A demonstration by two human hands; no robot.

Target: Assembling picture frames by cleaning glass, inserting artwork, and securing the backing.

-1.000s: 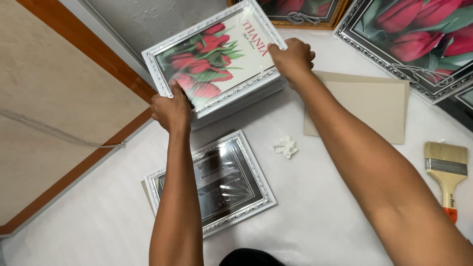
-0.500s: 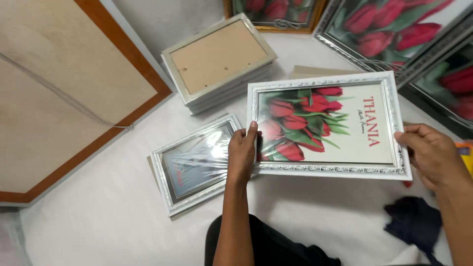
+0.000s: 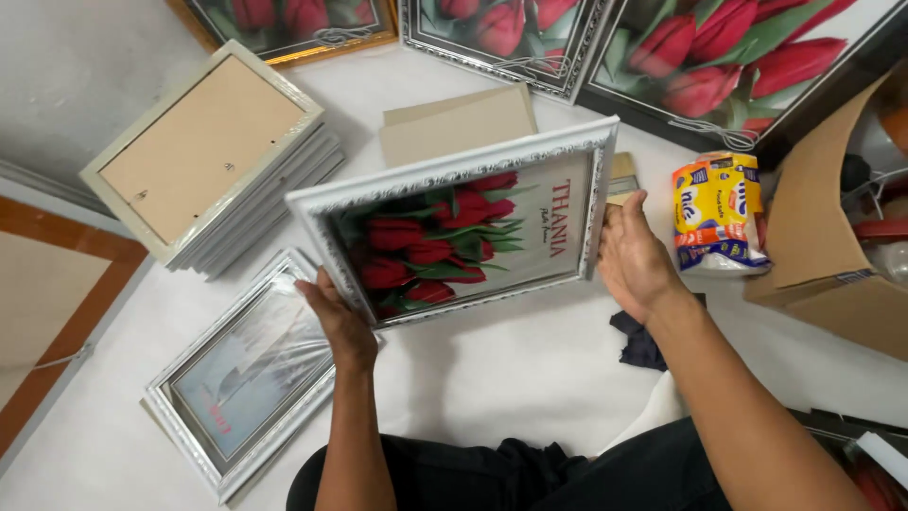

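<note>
Both hands grip a white-framed tulip picture [image 3: 463, 232]: left hand [image 3: 340, 322] at seven o'clock, right hand [image 3: 636, 260] at three.

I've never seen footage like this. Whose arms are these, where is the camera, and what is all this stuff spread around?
There is no machine here: a person wears a camera on the head, and it looks down at their own two bare hands. The left hand and the right hand hold a white ornate picture frame by its opposite ends, lifted and tilted above a white surface. The frame shows red tulips.

To the left lies a stack of similar frames, face down with their brown backs up. Below the left hand lies another white frame wrapped in clear plastic. Behind the held frame is a tan board. To the right sit a yellow and blue packet and an open cardboard box. Larger framed tulip pictures lie along the top edge.
</note>
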